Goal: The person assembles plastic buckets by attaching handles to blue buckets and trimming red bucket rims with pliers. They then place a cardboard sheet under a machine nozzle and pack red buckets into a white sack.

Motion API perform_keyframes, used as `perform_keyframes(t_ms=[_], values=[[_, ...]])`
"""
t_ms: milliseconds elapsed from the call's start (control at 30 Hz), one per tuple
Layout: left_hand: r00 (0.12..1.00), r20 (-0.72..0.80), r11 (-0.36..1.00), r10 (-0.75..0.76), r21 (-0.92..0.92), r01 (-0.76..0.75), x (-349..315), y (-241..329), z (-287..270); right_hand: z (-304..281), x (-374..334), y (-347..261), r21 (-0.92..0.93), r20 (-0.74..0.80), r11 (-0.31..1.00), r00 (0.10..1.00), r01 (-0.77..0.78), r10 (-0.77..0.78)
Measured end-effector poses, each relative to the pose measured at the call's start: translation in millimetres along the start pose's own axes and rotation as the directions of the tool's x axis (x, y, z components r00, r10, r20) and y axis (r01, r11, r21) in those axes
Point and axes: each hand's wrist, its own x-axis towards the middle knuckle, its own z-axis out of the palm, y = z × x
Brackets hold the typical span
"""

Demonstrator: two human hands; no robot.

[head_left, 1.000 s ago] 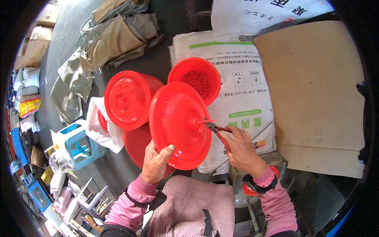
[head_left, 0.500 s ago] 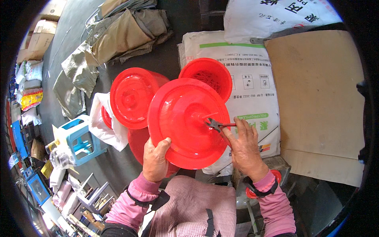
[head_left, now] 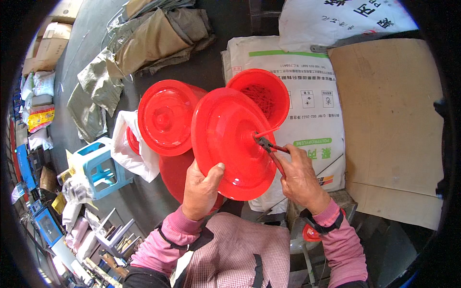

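A round red plastic lid (head_left: pixel 225 144) is gripped at its lower left rim by my left hand (head_left: pixel 202 189), thumb on top. It tilts with its right side turned away. My right hand (head_left: pixel 302 177) is closed round a pair of red-handled cutting pliers (head_left: pixel 273 149). The plier jaws meet the base of a thin red plastic stem (head_left: pixel 268 132) that sticks out of the lid's centre knob. Behind the lid stands a red bucket (head_left: pixel 261 93) holding many thin red plastic bits. To its left is a stack of red lids or lidded buckets (head_left: pixel 165 117).
White printed sacks (head_left: pixel 317 144) lie behind and right of the bucket, beside a large cardboard sheet (head_left: pixel 389 129). At left stand a light blue stool (head_left: pixel 98 168) and a white bag (head_left: pixel 144 163). Brown cloth sheets (head_left: pixel 149 48) lie farther off on the dark floor.
The lid has turned more on edge and shifted a little right. The pliers have moved from the upper knob to the stem's base, and the stem now points up and to the right.
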Motion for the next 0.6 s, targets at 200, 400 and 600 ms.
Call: perform_keyframes(t_ms=[200,400,600], values=[[0.97,0.121,0.703,0.213,0.67,-0.238,8,7,20,32,14,1,0.393,0.071,0.908,0.99,-0.144,0.126],[0.79,0.403,0.156,0.462,0.84,-0.52,61,-33,45,75,44,23,0.833,0.287,0.386,0.906,-0.396,0.31],[0.753,0.596,-0.169,0.281,0.803,-0.572,95,-67,41,105,50,45,0.889,0.405,-0.353,0.86,-0.292,0.309]])
